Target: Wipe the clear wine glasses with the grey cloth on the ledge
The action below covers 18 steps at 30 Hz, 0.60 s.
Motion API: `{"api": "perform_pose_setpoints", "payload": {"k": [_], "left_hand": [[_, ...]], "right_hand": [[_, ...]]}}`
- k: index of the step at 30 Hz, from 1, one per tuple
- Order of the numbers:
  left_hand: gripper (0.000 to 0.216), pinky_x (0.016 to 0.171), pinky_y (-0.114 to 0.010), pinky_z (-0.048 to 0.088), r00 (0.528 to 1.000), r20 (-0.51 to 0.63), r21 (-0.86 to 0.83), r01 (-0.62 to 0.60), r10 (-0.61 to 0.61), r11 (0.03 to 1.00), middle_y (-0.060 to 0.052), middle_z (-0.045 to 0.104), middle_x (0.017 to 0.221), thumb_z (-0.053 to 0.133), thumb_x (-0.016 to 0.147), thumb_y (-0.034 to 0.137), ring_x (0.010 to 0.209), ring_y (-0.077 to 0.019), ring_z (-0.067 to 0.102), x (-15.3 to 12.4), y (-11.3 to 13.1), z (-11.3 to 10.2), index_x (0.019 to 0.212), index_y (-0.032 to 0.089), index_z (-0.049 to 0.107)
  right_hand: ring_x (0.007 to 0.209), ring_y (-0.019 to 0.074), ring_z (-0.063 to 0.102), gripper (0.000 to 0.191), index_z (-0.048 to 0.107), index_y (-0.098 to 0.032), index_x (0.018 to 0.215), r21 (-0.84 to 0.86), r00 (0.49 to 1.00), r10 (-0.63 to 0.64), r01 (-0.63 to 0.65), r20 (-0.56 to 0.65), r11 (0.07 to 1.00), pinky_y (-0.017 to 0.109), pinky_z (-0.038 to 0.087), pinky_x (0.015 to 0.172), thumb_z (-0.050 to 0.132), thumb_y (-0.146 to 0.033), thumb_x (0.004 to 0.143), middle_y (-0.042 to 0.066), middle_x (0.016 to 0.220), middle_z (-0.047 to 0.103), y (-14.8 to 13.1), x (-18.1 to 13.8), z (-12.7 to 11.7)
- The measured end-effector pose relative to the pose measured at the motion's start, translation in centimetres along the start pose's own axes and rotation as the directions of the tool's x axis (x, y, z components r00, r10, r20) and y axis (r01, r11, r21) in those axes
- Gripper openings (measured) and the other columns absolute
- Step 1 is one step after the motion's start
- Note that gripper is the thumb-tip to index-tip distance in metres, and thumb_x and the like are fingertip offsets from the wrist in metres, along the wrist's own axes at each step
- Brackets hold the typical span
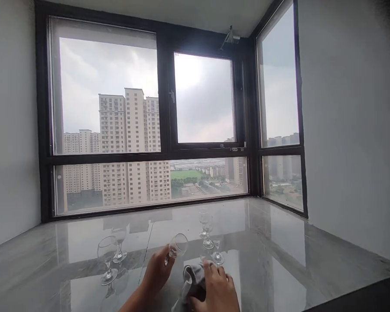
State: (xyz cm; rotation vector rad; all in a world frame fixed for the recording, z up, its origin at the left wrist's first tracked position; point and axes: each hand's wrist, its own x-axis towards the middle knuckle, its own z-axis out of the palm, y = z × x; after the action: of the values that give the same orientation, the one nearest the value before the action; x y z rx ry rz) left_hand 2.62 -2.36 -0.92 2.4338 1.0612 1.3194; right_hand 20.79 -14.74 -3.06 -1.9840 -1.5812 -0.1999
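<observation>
- My left hand (157,271) has its fingers closed around the stem of a small wine glass (178,245), holding it tilted above the marble bench (279,260).
- My right hand (216,290) is curled over a grey cloth (191,277), just right of that held glass and below it.
- Two empty glasses (112,255) stand upright well left of the held glass.
- Three more glasses (209,236) stand clustered just right of it, toward the window (149,130).

A high-rise flat, a home: the black-framed corner window (156,125) looks out on pale apartment towers (126,143), and small clear stemmed glasses (108,259) stand on the glossy grey marble table (279,255).
</observation>
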Motion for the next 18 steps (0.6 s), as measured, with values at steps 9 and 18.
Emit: {"api": "perform_pose_setpoints", "payload": {"k": [9, 18], "left_hand": [[0.026, 0.063, -0.026, 0.043, 0.993, 0.044, -0.063, 0.114, -0.111, 0.992, -0.002, 0.068, 0.064, 0.056, 0.086, 0.038, 0.061, -0.0181, 0.06, 0.9, -1.0, 0.9, 0.086, 0.02, 0.076], [0.057, 0.06, -0.029, 0.045, 0.944, -0.023, -0.163, 0.321, -0.329, 0.933, -0.001, 0.062, 0.057, 0.047, 0.089, 0.055, 0.056, -0.0216, 0.061, 2.0, -3.5, 2.0, 0.117, 0.011, 0.07]], "right_hand": [[0.104, 0.0429, 0.066, 0.065, 0.069, -0.024, 0.114, 0.055, 0.999, -0.026, 0.025, 0.025, 0.998, 0.05, 0.052, 0.079, 0.072, -0.014, 0.05, 0.016, 0.109, 0.072, -3.3, 2.2, 3.0], [0.078, 0.0275, 0.073, 0.045, 0.048, -0.021, 0.121, 0.794, 0.95, 0.291, -0.093, -0.11, 0.601, 0.036, 0.053, 0.07, 0.05, -0.029, 0.077, 0.008, 0.084, 0.075, -5.9, 11.5, 4.9]]}}
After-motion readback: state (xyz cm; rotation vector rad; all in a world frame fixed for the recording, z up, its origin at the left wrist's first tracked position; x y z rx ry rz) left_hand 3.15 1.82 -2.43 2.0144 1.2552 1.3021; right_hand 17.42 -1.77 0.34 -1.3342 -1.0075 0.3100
